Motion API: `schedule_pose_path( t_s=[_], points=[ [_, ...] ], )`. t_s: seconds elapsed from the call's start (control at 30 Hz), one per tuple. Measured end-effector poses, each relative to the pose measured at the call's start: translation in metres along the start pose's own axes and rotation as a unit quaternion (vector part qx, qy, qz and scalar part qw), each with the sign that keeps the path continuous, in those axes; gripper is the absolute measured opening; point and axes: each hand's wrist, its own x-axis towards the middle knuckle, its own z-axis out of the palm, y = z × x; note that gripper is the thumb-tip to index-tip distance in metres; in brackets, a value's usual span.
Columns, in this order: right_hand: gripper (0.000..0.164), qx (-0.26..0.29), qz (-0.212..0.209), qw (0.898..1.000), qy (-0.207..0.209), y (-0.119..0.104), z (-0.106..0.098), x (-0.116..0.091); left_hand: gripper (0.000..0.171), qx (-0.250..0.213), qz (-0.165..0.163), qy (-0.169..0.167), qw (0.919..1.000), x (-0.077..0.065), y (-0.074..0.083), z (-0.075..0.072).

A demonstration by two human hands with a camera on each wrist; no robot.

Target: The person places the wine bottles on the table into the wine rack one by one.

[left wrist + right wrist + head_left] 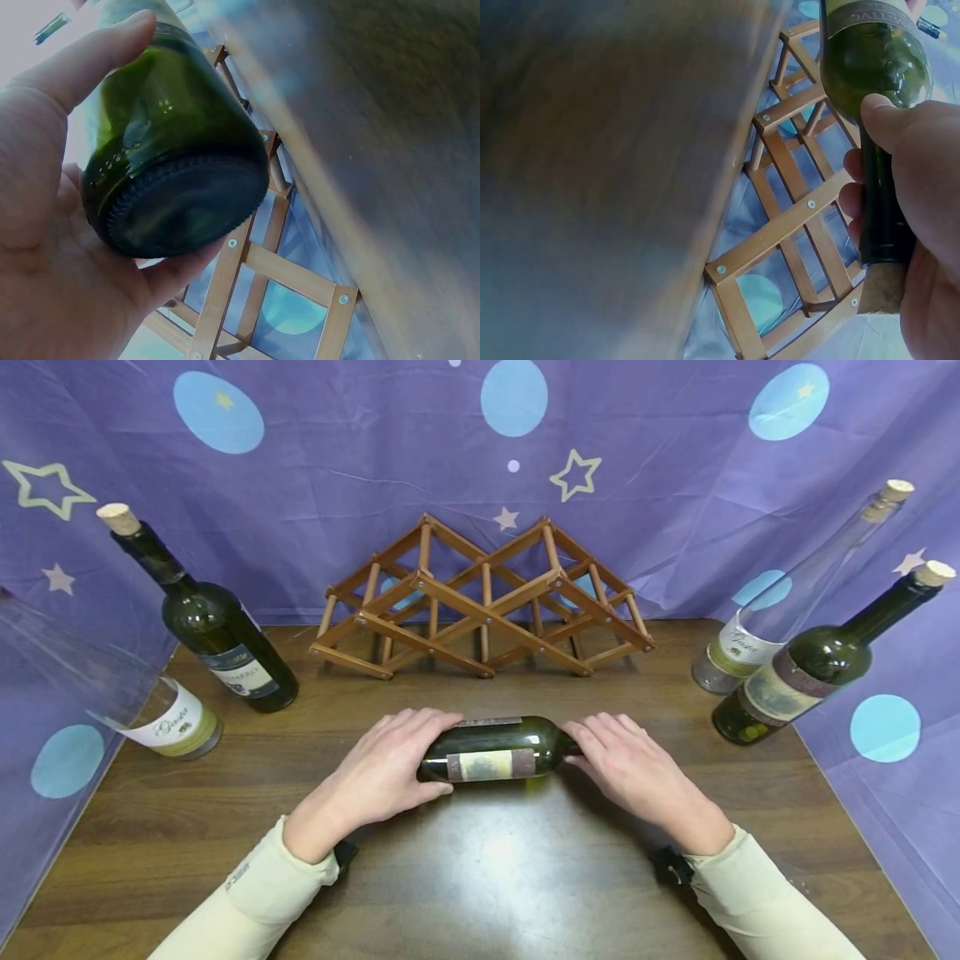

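A dark green wine bottle (491,752) is held on its side between my hands, its label facing up and toward me. My left hand (393,764) grips the base end; in the left wrist view the thumb and fingers wrap around the bottle's bottom (180,202). The neck is in my right hand (630,764), whose thumb and fingers curl round it in the right wrist view, with the cork (883,289) showing below. Beyond the bottle stands a wooden lattice wine rack (487,610) with no bottle in it.
At left stand a dark corked bottle (225,643) and a clear bottle (168,718). On the right are another clear bottle (750,639) and a green corked bottle (795,681). A purple cloth (337,460) hangs behind the brown wooden table (487,877).
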Motion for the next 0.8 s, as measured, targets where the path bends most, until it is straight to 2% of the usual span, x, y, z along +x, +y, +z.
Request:
schedule_pose_path(
  t_s=[0.27,0.6,0.8],
  points=[
    [0.042,0.020,0.013,1.000,0.002,0.005,-0.007,-0.005,0.087,-0.015,0.009,0.032,0.9993,0.001,-0.004,-0.008],
    [0.041,0.040,0.034,0.999,0.011,0.014,-0.014,-0.016,0.087,-0.024,0.000,0.069,0.9973,0.002,-0.010,-0.018],
    [0.042,0.049,0.042,0.998,0.021,0.019,-0.020,-0.020,0.082,-0.032,-0.005,0.113,0.9931,0.002,-0.015,-0.022]
  ],
)
